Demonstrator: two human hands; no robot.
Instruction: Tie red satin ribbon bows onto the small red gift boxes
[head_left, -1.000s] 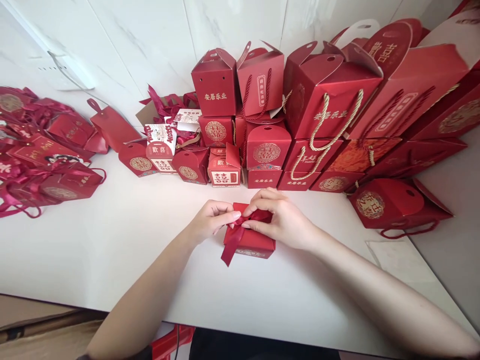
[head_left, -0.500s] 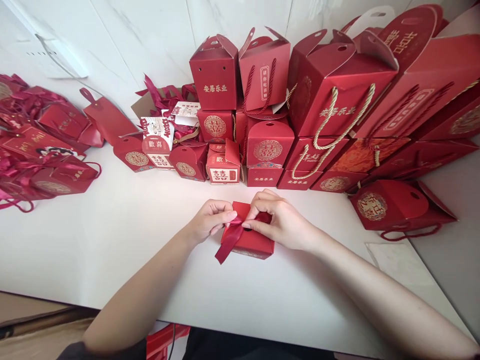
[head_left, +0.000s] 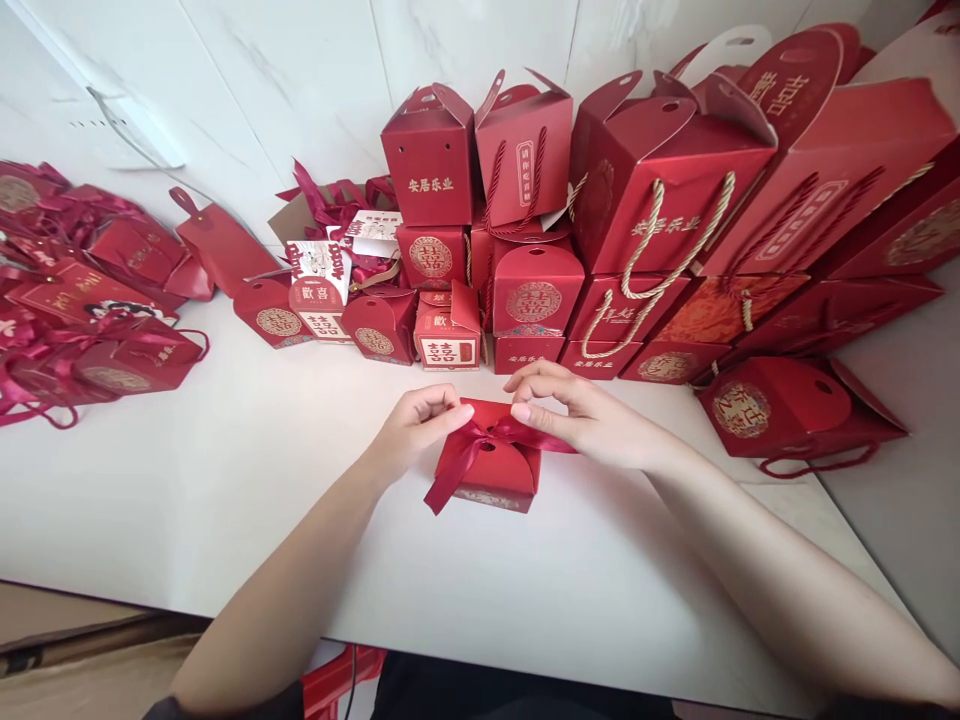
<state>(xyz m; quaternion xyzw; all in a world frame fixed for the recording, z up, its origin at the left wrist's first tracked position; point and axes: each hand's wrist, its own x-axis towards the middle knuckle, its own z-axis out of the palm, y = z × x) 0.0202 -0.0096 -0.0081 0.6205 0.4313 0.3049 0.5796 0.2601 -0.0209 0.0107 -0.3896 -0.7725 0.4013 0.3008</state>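
Observation:
A small red gift box (head_left: 501, 482) sits on the white table in front of me. A dark red satin ribbon (head_left: 459, 468) crosses its top, knotted near the middle, with one tail hanging over the front left and another part reaching right. At the knot's left, my left hand (head_left: 420, 425) is closed, thumb and forefinger pinching the ribbon. My right hand (head_left: 589, 415) hovers at the box's right upper side, its thumb beside the ribbon and its fingers apart from the thumb. Part of the ribbon's right side passes behind the right hand.
Stacked red gift boxes (head_left: 536, 290) line the wall at the back. Larger boxes with rope handles (head_left: 667, 200) rise at the right, and one box (head_left: 780, 405) lies near the table's right edge. Ribboned boxes (head_left: 139, 355) crowd the far left. A ribbon-filled carton (head_left: 289, 220) stands behind.
My right hand has loosened its pinch at the knot and moved slightly right, fingers spreading. The knot and more of the box top now show. My left hand stays close to the ribbon.

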